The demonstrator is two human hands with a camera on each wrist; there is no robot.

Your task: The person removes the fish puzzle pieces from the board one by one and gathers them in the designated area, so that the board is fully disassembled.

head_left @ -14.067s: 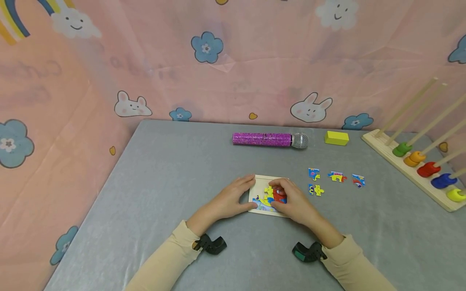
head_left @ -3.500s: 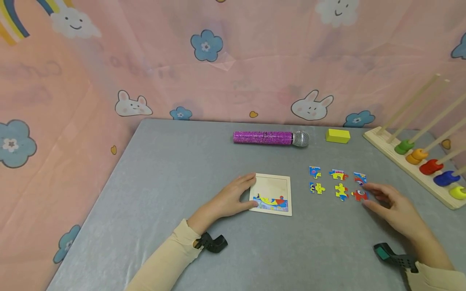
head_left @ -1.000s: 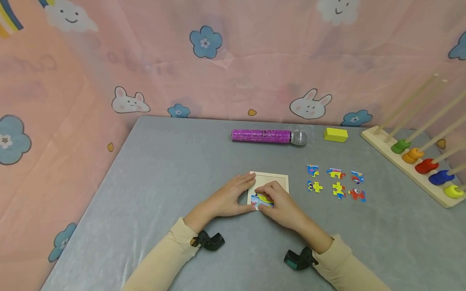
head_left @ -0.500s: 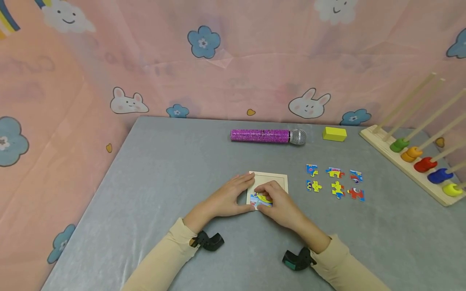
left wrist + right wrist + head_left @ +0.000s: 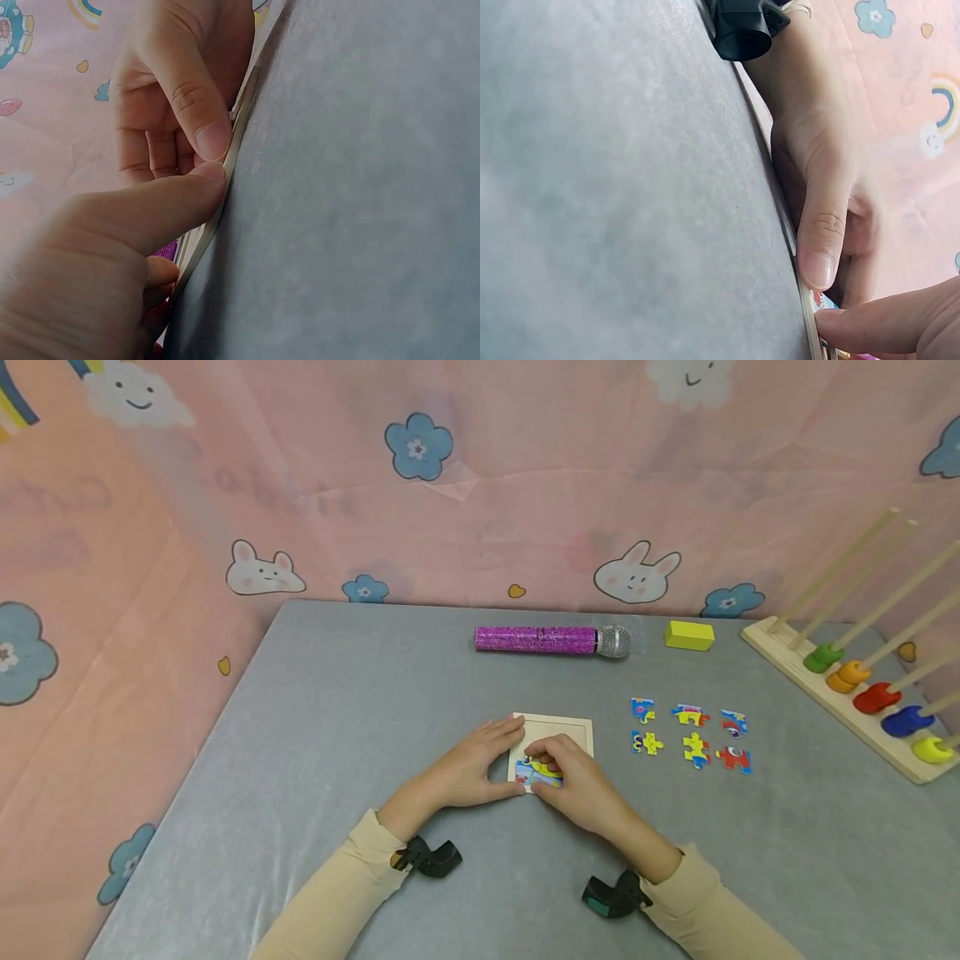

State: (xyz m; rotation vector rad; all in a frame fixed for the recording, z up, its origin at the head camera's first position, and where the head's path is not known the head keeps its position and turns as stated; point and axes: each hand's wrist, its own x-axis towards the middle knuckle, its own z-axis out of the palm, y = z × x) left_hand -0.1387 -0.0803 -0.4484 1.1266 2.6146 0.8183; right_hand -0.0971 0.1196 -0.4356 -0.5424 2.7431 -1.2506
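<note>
My left hand (image 5: pixel 472 764) holds the left side of a square wooden puzzle tray (image 5: pixel 558 722), its thumb by the near left corner and its fingers along the left edge. Over the tray, my right hand (image 5: pixel 581 785) has its fingers curled and pinches at a blue-and-yellow jigsaw piece (image 5: pixel 536 772) in the near row. That hand covers the right part of the row; the upper tray floor is bare wood. In the left wrist view, the two thumbs almost meet at the tray's edge (image 5: pixel 217 199). Thumb and tray edge (image 5: pixel 808 319) also meet in the right wrist view.
Several loose jigsaw pieces (image 5: pixel 696 751) lie in two rows right of the tray. Behind are a purple glitter microphone (image 5: pixel 536 640) and a yellow block (image 5: pixel 689 636). A wooden peg stand (image 5: pixel 832 697) with coloured beads stands at the right. A pink patterned cloth (image 5: pixel 517 510) hangs behind the table.
Since the oldest frame, a yellow and a red piece have gone from tray to table. My right hand has since returned from the loose pieces to the tray; the last second shows almost no motion.
</note>
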